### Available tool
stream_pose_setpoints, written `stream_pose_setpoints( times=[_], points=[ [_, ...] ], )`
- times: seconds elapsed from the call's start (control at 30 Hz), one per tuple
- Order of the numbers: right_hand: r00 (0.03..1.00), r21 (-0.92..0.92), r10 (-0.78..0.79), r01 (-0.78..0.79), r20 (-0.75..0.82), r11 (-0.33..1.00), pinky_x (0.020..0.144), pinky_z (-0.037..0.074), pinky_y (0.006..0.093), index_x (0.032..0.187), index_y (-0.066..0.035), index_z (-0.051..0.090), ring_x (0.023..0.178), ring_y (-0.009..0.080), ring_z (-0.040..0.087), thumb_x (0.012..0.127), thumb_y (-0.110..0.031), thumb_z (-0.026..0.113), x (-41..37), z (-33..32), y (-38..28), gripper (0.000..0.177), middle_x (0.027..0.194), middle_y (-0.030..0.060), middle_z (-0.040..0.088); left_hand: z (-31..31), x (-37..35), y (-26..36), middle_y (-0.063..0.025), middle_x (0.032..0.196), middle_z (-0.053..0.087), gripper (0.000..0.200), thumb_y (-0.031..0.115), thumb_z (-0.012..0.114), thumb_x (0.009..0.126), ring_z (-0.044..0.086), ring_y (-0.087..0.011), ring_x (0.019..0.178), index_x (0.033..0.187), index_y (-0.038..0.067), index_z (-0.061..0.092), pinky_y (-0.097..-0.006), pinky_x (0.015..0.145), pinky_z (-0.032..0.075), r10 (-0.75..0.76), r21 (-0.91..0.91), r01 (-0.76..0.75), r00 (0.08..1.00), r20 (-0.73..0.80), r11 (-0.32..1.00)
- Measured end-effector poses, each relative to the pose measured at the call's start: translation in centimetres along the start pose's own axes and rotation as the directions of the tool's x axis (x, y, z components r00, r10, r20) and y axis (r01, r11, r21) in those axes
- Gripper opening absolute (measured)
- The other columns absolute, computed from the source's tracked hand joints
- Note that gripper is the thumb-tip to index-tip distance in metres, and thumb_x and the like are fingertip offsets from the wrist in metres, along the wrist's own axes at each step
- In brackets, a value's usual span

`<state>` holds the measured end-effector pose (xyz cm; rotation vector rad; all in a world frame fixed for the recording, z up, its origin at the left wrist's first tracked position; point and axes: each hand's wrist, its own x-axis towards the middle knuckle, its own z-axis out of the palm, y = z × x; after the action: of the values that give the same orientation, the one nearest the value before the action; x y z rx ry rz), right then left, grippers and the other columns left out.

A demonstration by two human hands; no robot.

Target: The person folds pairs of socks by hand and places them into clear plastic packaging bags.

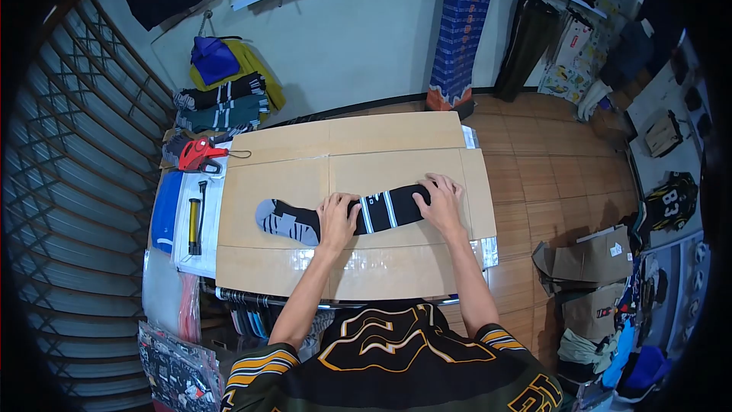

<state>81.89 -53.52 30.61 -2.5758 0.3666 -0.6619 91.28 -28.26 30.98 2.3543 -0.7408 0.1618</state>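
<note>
A long black sock (377,212) with white stripes and a grey patterned foot lies flat across a cardboard sheet (274,271), its toe towards the left. My left hand (336,221) is curved over the sock near the ankle, fingers and thumb closed on the fabric. At the cuff end, my right hand (442,204) grips the sock between its thumb and bent fingers. Part of the leg and the cuff's edge are hidden under my hands.
Left of the cardboard are a red tool (200,155) with a cord loop and a yellow-and-black hand pump (194,225). Folded striped garments (221,114) are stacked behind. Open cardboard boxes (587,255) stand on the floor at right; a folding metal gate (76,206) lines the left.
</note>
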Motion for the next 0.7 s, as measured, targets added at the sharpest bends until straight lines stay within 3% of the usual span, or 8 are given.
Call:
stream_pose_setpoints(
  times=[0.17,0.3,0.43,0.53,0.63,0.7],
  points=[
    [0.999,0.057,0.032,-0.032,-0.006,0.998,0.105,0.033,0.0485,0.102,-0.014,0.074,0.122,0.0275,0.057,0.083,-0.021,0.079,0.4,-0.1,0.1,0.021,0.123,0.0067,0.069,0.4,0.2,-0.4,-0.0083,0.107,0.069,0.012,0.018,0.072,0.093,0.061,-0.0325,0.107,0.102,0.009,0.071,-0.0464,0.097,0.041,-0.038,-0.015,0.038,0.999,-0.012,0.999],
    [0.996,0.1,0.075,-0.069,-0.058,0.993,0.101,0.035,0.0468,0.095,-0.012,0.072,0.117,0.0276,0.06,0.082,-0.019,0.08,0.5,-0.2,-0.2,0.017,0.113,0.0049,0.072,0.5,0.4,-0.4,-0.0112,0.096,0.07,0.011,0.016,0.073,0.092,0.065,-0.0342,0.095,0.095,0.006,0.07,-0.045,0.088,0.046,-0.021,-0.068,0.015,0.996,-0.085,0.998],
    [0.993,0.12,0.117,-0.112,-0.035,0.986,0.1,0.037,0.0458,0.099,-0.012,0.073,0.114,0.0274,0.062,0.081,-0.018,0.081,0.6,0.2,0.2,0.02,0.109,0.0041,0.073,0.2,0.8,0.0,-0.0139,0.089,0.071,0.012,0.015,0.074,0.091,0.067,-0.0359,0.087,0.09,0.003,0.069,-0.0447,0.08,0.049,-0.033,-0.083,0.024,0.993,-0.112,0.996],
    [0.994,0.184,0.093,-0.082,-0.054,0.98,0.101,0.041,0.0472,0.104,-0.01,0.074,0.114,0.0305,0.062,0.08,-0.018,0.081,0.5,0.6,1.1,0.026,0.112,0.0089,0.072,0.3,0.7,0.1,-0.0119,0.093,0.071,0.011,0.014,0.074,0.09,0.066,-0.0344,0.093,0.093,0.004,0.07,-0.0448,0.081,0.049,-0.03,-0.03,0.028,0.994,-0.1,0.999],
    [0.976,0.298,0.132,-0.076,-0.173,0.951,0.103,0.044,0.0487,0.116,-0.006,0.071,0.118,0.0363,0.059,0.079,-0.019,0.083,0.3,-0.5,0.8,0.041,0.122,0.0164,0.067,0.2,0.6,1.1,-0.0098,0.101,0.071,0.009,0.012,0.073,0.09,0.065,-0.0322,0.099,0.096,0.004,0.071,-0.0442,0.081,0.049,0.041,0.008,-0.04,0.985,-0.167,0.999],
    [0.95,0.222,0.255,-0.213,-0.18,0.951,0.105,0.046,0.0486,0.127,-0.001,0.064,0.121,0.0416,0.056,0.076,-0.022,0.085,-0.5,-2.2,0.3,0.059,0.13,0.0229,0.061,0.4,0.2,1.5,-0.0098,0.105,0.071,0.013,0.012,0.074,0.09,0.064,-0.032,0.102,0.1,0.004,0.071,-0.0441,0.085,0.049,0.086,-0.026,-0.091,0.986,-0.146,0.996]
  ],
)
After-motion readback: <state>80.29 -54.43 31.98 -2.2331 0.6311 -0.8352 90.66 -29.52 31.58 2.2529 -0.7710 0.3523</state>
